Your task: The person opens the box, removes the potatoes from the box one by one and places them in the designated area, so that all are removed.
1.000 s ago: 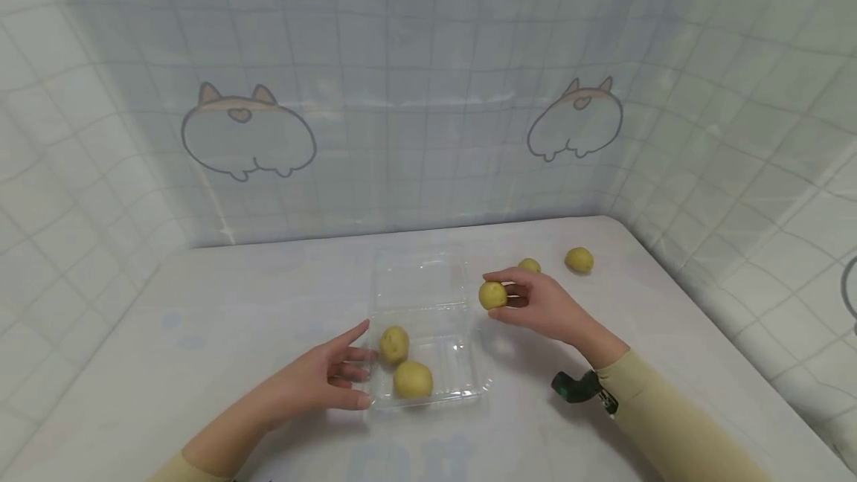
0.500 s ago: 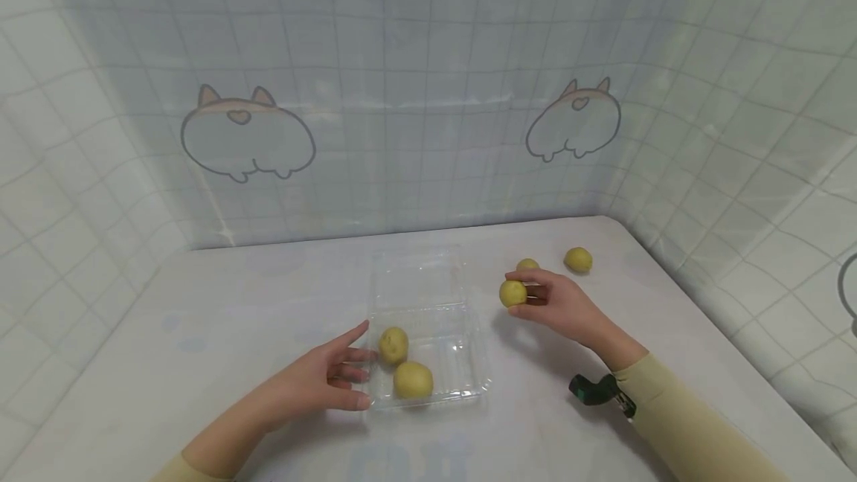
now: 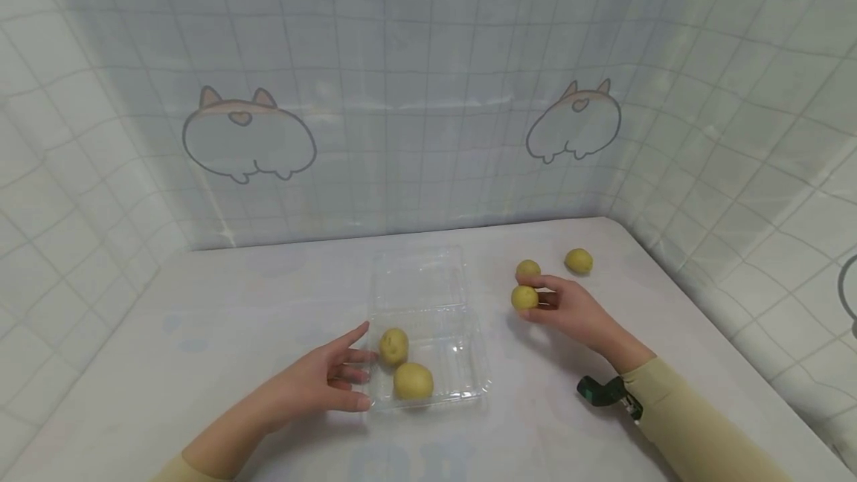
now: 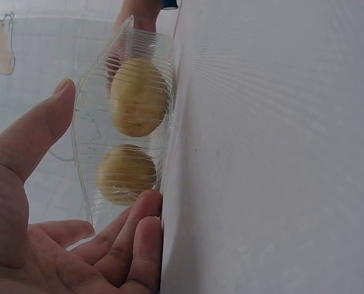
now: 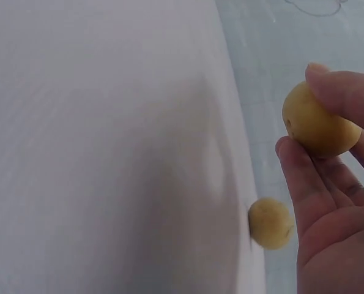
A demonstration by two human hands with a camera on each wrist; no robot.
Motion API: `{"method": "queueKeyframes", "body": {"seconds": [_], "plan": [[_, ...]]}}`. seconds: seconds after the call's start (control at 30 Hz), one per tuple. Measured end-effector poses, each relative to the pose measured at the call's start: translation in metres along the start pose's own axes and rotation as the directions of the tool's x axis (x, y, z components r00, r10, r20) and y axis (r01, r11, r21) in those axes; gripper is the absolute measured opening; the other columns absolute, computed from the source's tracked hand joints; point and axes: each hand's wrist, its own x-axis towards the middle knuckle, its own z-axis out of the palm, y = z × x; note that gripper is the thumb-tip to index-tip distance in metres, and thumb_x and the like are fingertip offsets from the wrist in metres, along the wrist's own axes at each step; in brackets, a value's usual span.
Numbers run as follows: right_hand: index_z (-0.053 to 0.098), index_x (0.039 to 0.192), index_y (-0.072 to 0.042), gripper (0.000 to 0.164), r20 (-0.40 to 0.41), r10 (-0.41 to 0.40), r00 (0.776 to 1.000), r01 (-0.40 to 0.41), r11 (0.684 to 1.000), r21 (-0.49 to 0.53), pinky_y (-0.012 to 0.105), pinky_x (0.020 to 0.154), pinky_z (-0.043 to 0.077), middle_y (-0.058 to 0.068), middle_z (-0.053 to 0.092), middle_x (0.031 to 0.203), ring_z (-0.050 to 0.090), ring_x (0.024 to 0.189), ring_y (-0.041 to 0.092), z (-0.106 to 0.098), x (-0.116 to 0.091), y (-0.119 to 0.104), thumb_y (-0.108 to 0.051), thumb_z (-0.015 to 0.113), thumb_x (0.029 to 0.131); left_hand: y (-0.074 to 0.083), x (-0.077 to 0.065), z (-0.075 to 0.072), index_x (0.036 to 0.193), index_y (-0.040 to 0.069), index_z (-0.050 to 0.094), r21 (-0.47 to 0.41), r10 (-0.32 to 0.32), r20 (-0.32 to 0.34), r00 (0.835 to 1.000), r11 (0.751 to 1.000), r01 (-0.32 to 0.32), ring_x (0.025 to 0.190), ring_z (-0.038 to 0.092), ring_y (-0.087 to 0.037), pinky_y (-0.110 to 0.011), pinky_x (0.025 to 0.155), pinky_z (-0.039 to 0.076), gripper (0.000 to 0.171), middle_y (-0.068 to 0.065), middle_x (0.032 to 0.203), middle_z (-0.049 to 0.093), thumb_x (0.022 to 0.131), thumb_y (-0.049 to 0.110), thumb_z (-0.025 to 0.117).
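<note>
My right hand [image 3: 579,315] pinches a small yellow potato [image 3: 524,298] between thumb and fingers. In the right wrist view the held potato [image 5: 316,122] is off the table, and another potato [image 5: 271,223] rests on the surface beyond it. My left hand [image 3: 321,380], fingers spread and relaxed, stays at the left side of a clear plastic clamshell box [image 3: 462,363]. Two potatoes, one rear [image 3: 393,346] and one front [image 3: 413,381], lie in its left half. Through the ribbed wall [image 4: 90,135] the left wrist view shows both, my thumb and fingertips right at the wall.
The box's lid [image 3: 418,277] lies folded back behind its base. One loose potato [image 3: 528,269] sits just behind the held one; a second [image 3: 579,260] lies farther right. The white table [image 3: 234,303] ends at tile-patterned sheeting [image 3: 415,95] on the back and sides.
My right hand has moved to the right with its potato, away from the box and close in front of the loose one. The left hand, box and other potatoes have stayed in place.
</note>
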Motion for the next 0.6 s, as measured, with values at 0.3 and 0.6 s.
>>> {"method": "queueKeyframes", "body": {"seconds": [0.3, 0.6], "plan": [[0.059, 0.136, -0.007, 0.06, 0.01, 0.006, 1.0, -0.006, 1.0, 0.004, 0.031, 0.091, 0.052, 0.01, 0.055, 0.14, 0.059, 0.119, 0.031, 0.0, -0.001, 0.011, -0.021, 0.083, 0.083, 0.0, 0.0, 0.0, 0.16, 0.019, 0.015, 0.006, 0.0, -0.004, 1.0, 1.0, 0.0, 0.121, 0.056, -0.027, -0.045, 0.097, 0.047, 0.105, -0.014, 0.145, 0.049, 0.081, 0.023, 0.084], [0.063, 0.133, -0.012, 0.056, 0.005, -0.002, 1.0, 0.003, 0.995, -0.103, 0.038, 0.094, 0.05, 0.005, 0.062, 0.13, 0.061, 0.111, 0.022, 0.0, -0.002, 0.019, -0.024, 0.083, 0.082, 0.001, 0.0, 0.0, 0.16, 0.019, 0.016, 0.001, -0.001, -0.005, 1.0, 1.0, 0.001, 0.121, 0.056, -0.026, -0.045, 0.097, 0.047, 0.105, -0.013, 0.145, 0.05, 0.081, 0.023, 0.084]]}}
